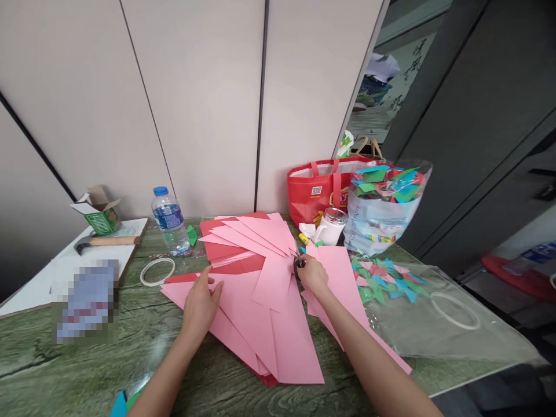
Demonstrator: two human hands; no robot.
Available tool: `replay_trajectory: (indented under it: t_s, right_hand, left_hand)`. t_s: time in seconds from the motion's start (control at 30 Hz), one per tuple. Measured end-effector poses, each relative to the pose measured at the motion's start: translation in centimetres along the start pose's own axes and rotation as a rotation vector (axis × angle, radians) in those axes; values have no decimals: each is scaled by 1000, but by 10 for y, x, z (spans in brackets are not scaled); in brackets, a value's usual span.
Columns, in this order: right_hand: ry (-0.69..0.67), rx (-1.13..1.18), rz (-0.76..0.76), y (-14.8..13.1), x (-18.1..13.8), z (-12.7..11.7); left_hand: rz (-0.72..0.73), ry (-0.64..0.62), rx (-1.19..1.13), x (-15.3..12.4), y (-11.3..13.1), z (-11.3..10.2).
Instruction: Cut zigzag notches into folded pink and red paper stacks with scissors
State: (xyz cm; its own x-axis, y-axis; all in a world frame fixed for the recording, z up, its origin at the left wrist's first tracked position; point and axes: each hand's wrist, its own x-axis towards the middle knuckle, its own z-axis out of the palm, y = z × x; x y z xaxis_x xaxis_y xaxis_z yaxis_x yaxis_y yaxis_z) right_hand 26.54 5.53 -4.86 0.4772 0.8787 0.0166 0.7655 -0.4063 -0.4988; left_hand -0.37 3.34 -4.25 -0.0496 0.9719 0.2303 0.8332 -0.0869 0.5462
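My right hand (314,274) is closed around the dark handles of a pair of scissors (298,263), whose blades point away from me over the pink sheets. My left hand (201,306) rests at the left edge of the fanned pink paper (243,301), its thumb and fingers apart. Red sheets (237,267) show between and beneath the pink ones. Behind lies another pile of narrow pink pieces (256,231) on red paper. More pink sheets (337,278) lie under and beside my right forearm.
Leftward stand a water bottle (168,223), a tape roll (157,271), a hammer (108,241) and a green box (102,217). At the back right are a red bag (304,200), a white mug (331,227), a bag of folded paper (377,217) and loose paper pieces (386,279).
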Motion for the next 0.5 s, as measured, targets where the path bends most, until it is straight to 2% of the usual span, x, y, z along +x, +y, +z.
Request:
replay_trajectory:
  t_s: [0.17, 0.27, 0.37, 0.5]
  right_hand:
    - [-26, 9, -7, -8, 0, 3]
    - [-62, 30, -64, -9, -2, -5]
    - [-112, 33, -135, 1, 0, -30]
    - [-154, -36, -157, 30, 12, -80]
  left_hand:
    - [10, -87, 62, -2, 6, -3]
    - [9, -93, 107, -3, 8, -3]
    - [-13, -84, 143, -4, 9, -3]
    - [-68, -57, 165, -4, 9, -3]
